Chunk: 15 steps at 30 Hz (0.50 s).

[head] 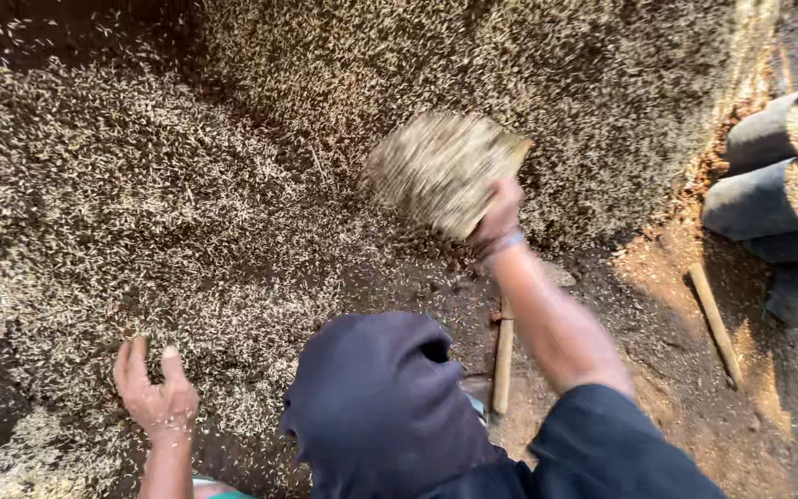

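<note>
1. Two hands work over a heap of soil mixed with pale husks that fills most of the view from the head camera.
2. The right hand is raised, its fingers clamped on the edge of a flat scoop heaped with the same mix; the scoop is blurred and tilts above the heap.
3. The left hand rests on the heap at the lower left, fingers slightly apart and pressed into the husks.
4. A dark planting bag stands between the two arms, its mouth open just below the scoop.
5. A wooden stick lies on the bare ground just beside the bag; another stick lies further right.
6. Filled black bags lie on their sides at the right edge, well apart from both hands.
</note>
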Tool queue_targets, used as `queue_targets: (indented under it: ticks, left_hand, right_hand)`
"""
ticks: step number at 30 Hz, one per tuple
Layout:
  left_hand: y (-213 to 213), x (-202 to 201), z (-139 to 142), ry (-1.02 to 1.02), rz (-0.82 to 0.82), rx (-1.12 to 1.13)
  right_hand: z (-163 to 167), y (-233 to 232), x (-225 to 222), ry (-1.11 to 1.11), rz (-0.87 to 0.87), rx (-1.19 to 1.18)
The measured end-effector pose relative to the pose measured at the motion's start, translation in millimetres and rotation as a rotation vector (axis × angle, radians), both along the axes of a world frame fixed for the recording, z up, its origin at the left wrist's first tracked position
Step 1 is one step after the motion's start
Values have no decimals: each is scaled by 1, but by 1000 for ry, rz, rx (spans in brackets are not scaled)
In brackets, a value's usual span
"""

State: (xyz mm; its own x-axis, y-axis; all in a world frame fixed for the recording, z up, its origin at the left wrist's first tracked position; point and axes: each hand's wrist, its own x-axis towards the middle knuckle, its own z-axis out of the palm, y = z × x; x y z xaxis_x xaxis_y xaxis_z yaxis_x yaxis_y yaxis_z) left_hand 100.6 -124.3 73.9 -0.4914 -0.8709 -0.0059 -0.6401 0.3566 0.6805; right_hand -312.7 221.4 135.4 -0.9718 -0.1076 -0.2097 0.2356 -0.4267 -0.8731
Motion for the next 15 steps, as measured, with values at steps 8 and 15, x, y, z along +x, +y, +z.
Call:
queue_targets:
  ticks: [8,15]
  left_hand:
    - [25,0,-3,108,-19,-58]
    - [32,32,-36,2,39,-85]
  right_hand:
    - [168,143,-208,554,-908,1358]
    - [56,128,-77,949,-701,1004]
